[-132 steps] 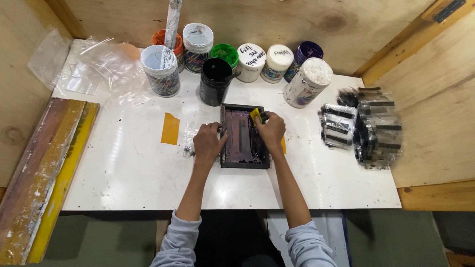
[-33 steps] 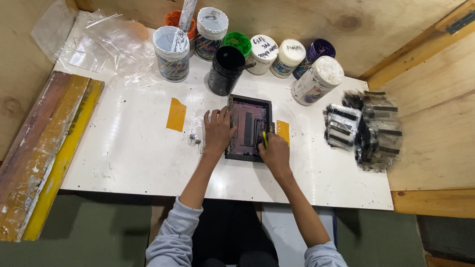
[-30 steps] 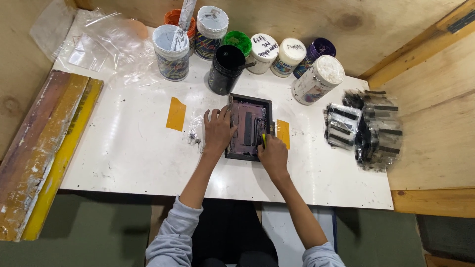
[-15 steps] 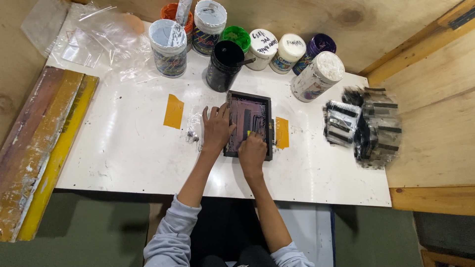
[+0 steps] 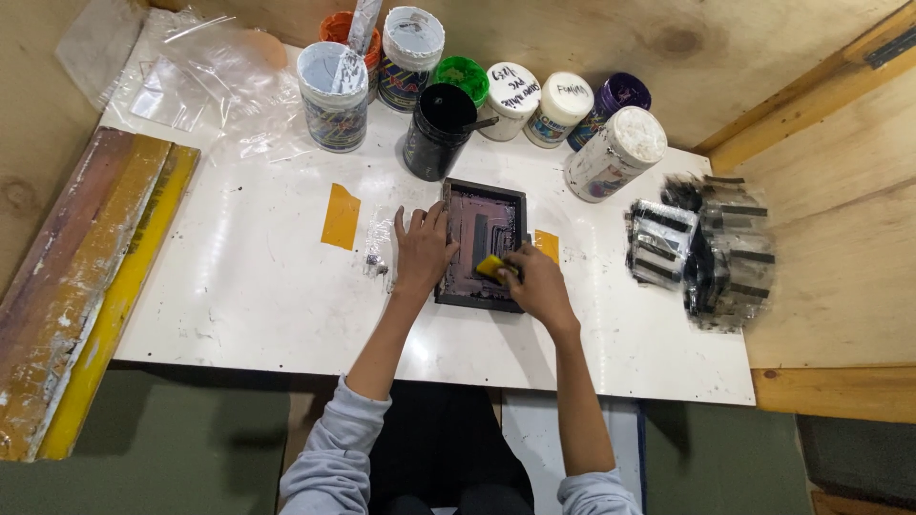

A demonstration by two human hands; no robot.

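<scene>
Small dark-framed printing screen [image 5: 482, 243] lying flat near the middle of a white table [image 5: 239, 286], mesh stained purple. Left hand [image 5: 422, 250] pressed flat and open on the screen's left edge, fingers spread, palm partly on the table beside it, grasping nothing. Right hand [image 5: 536, 283] at the screen's lower right corner, fingers curled tight around a small yellow squeegee [image 5: 490, 268], blade end resting on the mesh inside the frame.

Just left of the screen, beyond the left hand, a patch of clear tape with dark smudges [image 5: 380, 250], then a yellow tape strip [image 5: 341, 216]. Another yellow tape piece [image 5: 546, 244] peeking out just right of the screen. Directly behind the screen, an open black ink jar [image 5: 438, 132] with a tool handle sticking out. Further behind, a row of jars: a green-topped jar [image 5: 461, 74], two white-lidded jars [image 5: 536, 102], a purple-lidded jar [image 5: 613, 103], and a tilted white-lidded tub [image 5: 614, 154] behind and right of the screen. Behind and left, a large white tub [image 5: 332, 82], an orange tub [image 5: 343, 29] and a grey-lidded tub [image 5: 408, 40]. Well right of the screen, a stack of black-and-silver printed pieces [image 5: 701, 250]. Far left of the screen, crumpled clear plastic [image 5: 200, 81] and long paint-stained wooden boards [image 5: 76, 277].
</scene>
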